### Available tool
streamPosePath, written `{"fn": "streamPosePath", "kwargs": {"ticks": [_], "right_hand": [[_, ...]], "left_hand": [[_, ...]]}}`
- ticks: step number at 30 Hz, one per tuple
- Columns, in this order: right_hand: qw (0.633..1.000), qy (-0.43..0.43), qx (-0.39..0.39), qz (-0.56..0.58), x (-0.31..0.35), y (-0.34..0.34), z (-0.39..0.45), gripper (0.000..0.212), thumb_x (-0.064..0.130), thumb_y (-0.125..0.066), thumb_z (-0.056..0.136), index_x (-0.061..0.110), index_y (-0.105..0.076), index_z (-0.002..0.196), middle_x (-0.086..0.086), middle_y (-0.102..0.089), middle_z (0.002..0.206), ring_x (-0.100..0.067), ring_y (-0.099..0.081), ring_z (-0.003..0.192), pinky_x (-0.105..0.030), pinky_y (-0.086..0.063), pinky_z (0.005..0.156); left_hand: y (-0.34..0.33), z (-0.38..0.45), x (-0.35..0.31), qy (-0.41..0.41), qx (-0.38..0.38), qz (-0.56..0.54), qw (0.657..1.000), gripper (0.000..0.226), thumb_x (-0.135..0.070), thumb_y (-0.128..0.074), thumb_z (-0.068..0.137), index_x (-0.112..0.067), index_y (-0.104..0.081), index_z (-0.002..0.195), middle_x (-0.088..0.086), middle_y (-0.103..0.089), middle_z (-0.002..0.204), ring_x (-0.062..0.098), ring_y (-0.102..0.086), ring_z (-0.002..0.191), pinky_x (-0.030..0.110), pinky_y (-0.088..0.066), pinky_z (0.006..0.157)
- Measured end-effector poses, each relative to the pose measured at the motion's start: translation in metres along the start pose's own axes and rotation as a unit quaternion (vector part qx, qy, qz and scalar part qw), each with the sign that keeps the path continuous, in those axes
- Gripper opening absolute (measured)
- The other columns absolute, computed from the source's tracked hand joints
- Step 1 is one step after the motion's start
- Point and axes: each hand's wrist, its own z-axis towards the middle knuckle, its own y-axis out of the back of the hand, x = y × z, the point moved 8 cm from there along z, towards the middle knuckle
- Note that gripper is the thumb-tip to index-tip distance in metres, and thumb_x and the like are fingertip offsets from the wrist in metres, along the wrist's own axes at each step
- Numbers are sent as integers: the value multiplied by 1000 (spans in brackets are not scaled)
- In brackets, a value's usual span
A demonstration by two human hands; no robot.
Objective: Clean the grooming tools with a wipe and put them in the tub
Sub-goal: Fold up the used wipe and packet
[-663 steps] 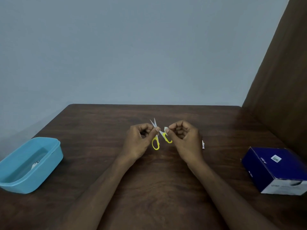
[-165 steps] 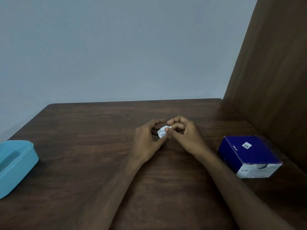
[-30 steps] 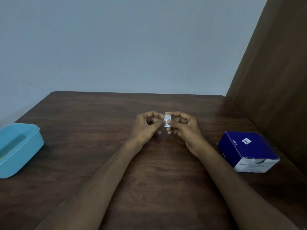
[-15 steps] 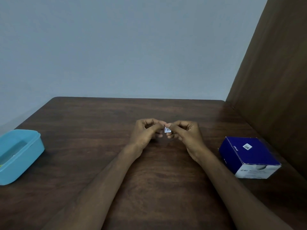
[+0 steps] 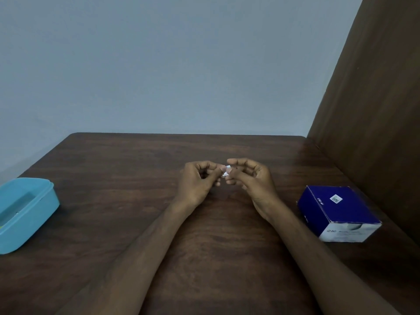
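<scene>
Left hand (image 5: 197,183) and right hand (image 5: 248,178) are both pinching a tiny wipe sachet (image 5: 226,171) between curled fingertips; the tub (image 5: 48,201) is sitting far to their left. Tugging unevenly (a judgement) risks dropping it.

A small white wipe packet (image 5: 226,170) with a bit of blue print sits pinched between the fingertips of both hands, held just above the middle of the tabletop (image 5: 141,178). Over by the left edge stands the light blue tub (image 5: 34,214), open-topped and rectangular with rounded corners, its contents hard to make out.
</scene>
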Motion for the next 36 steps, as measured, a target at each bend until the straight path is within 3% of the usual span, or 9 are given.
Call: {"fn": "streamPosePath", "kwargs": {"ticks": [5, 10, 12, 14, 16, 19, 24, 32, 36], "right_hand": [[1000, -13, 13, 1, -7, 1, 1, 11, 12, -81, 91, 14, -82, 80, -11, -80, 84, -15, -74, 74, -26, -61, 73], [1000, 0, -5, 8, -4, 6, -1, 7, 10, -81, 93, 4, -81, 89, -12, -80, 87, -15, -73, 76, -26, -62, 74], [1000, -4, -26, -2, -9, 11, -2, 7, 10, -78, 96, 6, -78, 90, -10, -80, 91, -16, -74, 77, -27, -62, 75], [998, 2, -37, -54, -13, 13, -3, 10, 10, -75, 99, 10, -73, 89, -9, -80, 94, -18, -76, 78, -31, -63, 75], [987, 35, -31, -153, -13, 10, -4, 8, 10, -73, 100, 13, -72, 92, -7, -81, 93, -19, -79, 80, -34, -65, 75], [966, 91, 0, -244, -6, 0, -9, 7, 10, -75, 98, 16, -77, 101, 1, -80, 84, -15, -80, 79, -33, -65, 77], [933, 141, 10, -331, 11, -12, -24, 18, 8, -75, 96, 14, -82, 112, 4, -83, 103, -2, -77, 89, -26, -62, 88], [865, 211, -4, -456, 35, -24, -74, 11, 2, -70, 93, 3, -80, 99, -14, -81, 97, -34, -77, 91, -35, -53, 84], [858, 192, 0, -477, 40, -11, -109, 13, 3, -67, 97, 3, -78, 105, -16, -80, 105, -36, -75, 99, -40, -55, 90]], "left_hand": [[0, -2, -3, -27, 2, 34, 999, 16, -31, -84, 92, -15, -86, 96, 0, -82, 79, 20, -80, 70, 47, -68, 74], [2, -8, -16, -62, -2, 111, 992, 14, -35, -78, 99, -25, -87, 100, -9, -83, 85, 11, -79, 72, 32, -64, 71], [2, -11, -27, -128, 14, 247, 960, 24, -38, -69, 105, -22, -85, 97, -6, -83, 89, 12, -76, 81, 28, -55, 71], [-2, -16, -30, -182, 38, 399, 898, 28, -37, -61, 108, -20, -81, 114, -5, -80, 114, 19, -66, 107, 33, -53, 86], [1, -16, -17, -133, 48, 509, 849, 49, -44, -55, 107, -21, -61, 150, -4, -62, 152, 24, -49, 139, 42, -50, 109], [6, -24, -1, -25, 66, 546, 835, 67, -57, -42, 109, -24, -35, 167, -3, -34, 174, 24, -27, 161, 44, -29, 127], [7, -40, 0, 31, 89, 544, 834, 70, -59, -32, 111, -19, -29, 169, -1, -20, 179, 21, -16, 166, 45, -17, 132], [18, -98, -15, 71, 107, 536, 834, 72, -59, -32, 111, -17, -24, 170, 4, -16, 180, 26, -11, 167, 49, -12, 134], [16, -129, -25, 78, 108, 537, 833, 71, -55, -34, 112, -15, -26, 169, 7, -16, 180, 29, -12, 167, 51, -13, 133]]}}
